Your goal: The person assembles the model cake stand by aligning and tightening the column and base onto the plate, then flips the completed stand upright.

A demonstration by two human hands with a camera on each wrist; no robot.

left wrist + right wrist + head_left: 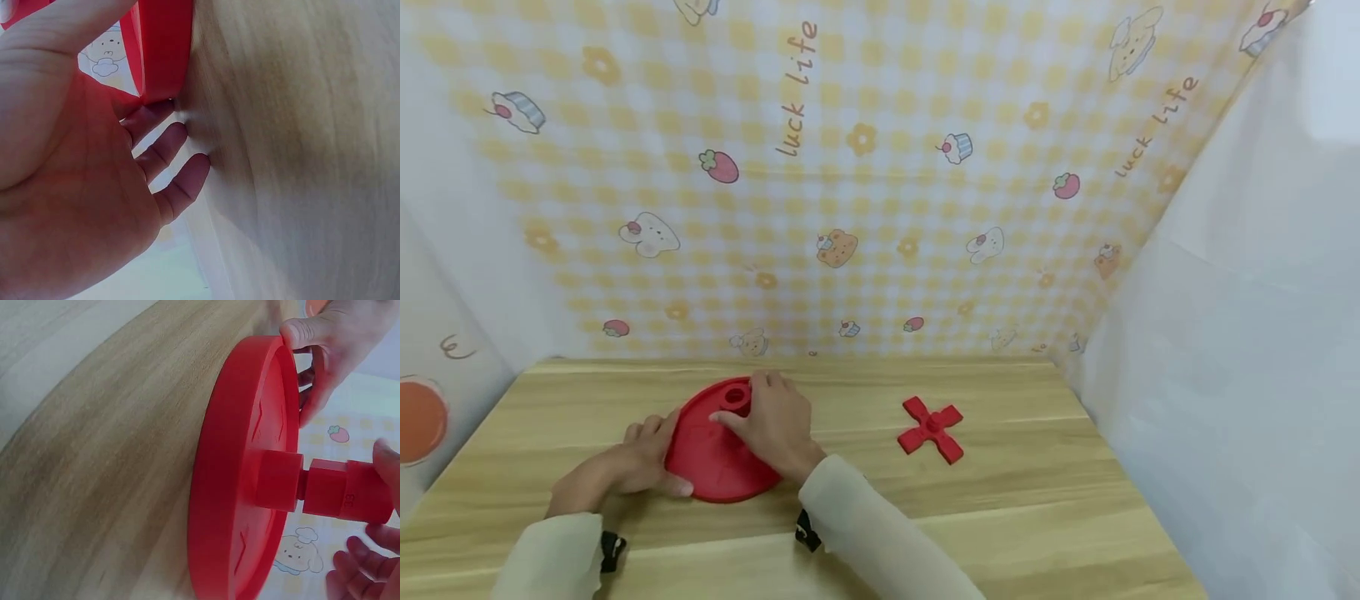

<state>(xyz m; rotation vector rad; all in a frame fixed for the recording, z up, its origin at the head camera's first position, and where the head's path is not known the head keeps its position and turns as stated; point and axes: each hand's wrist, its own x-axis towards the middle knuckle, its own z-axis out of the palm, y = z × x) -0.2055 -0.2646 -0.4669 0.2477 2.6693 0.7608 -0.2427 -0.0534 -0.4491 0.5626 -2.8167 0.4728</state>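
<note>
A round red plate with a raised rim [715, 467] lies on the table at centre left. My left hand [643, 462] holds its left edge, thumb at the front and fingers along the side. From the plate's middle a short hub [279, 480] rises. In line with it stands a red stepped cylinder [337, 490] marked 33, a narrow neck showing between the two. My right hand [781, 421] grips this cylinder near its top, where a round hole faces up. In the left wrist view the plate's rim [165, 50] stands beside the left fingers.
A red cross-shaped piece [931, 427] with a small central knob lies on the wooden table [1022, 508], right of the plate. Behind the table hangs a yellow checked cloth [895, 200]. White sheeting [1225, 333] closes the right side.
</note>
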